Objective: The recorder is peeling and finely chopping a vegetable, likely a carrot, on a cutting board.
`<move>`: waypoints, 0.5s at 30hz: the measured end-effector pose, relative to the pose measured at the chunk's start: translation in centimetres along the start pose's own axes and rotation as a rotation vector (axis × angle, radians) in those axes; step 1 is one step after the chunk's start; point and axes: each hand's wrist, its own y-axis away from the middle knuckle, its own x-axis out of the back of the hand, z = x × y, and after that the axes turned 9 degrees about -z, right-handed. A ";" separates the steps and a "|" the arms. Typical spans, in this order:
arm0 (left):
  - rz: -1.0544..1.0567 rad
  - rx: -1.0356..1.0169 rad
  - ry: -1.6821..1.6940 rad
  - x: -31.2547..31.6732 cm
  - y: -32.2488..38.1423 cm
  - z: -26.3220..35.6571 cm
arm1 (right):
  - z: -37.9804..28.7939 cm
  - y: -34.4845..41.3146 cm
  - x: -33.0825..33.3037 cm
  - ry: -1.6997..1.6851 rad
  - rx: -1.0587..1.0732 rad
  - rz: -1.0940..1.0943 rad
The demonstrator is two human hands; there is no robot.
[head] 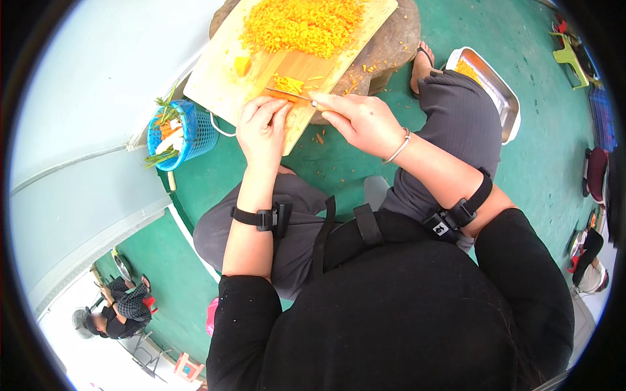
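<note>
My right hand (364, 119) is closed round the wooden handle of a knife (288, 94). Its blade lies across an orange piece of carrot (286, 97) near the close end of a wooden cutting board (215, 80). With bent fingertips, my left hand (262, 122) pins that carrot piece to the board. Just beyond the blade are cut carrot strips (289, 84). A carrot chunk (242, 65) stands further left. Toward the far end spreads a large heap of finely diced carrot (303, 24).
The board rests on a wooden stump (386, 44) strewn with carrot bits. A blue plastic basket (200, 132) of vegetables stands left, against a pale wall (98, 73). By my right leg is a metal tray (508, 107) holding some diced carrot. Another person (117, 313) sits at lower left.
</note>
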 end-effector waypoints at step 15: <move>-0.002 -0.007 0.009 0.0 0.0 -0.3 | 0.2 -0.1 -0.5 -0.030 0.025 -0.001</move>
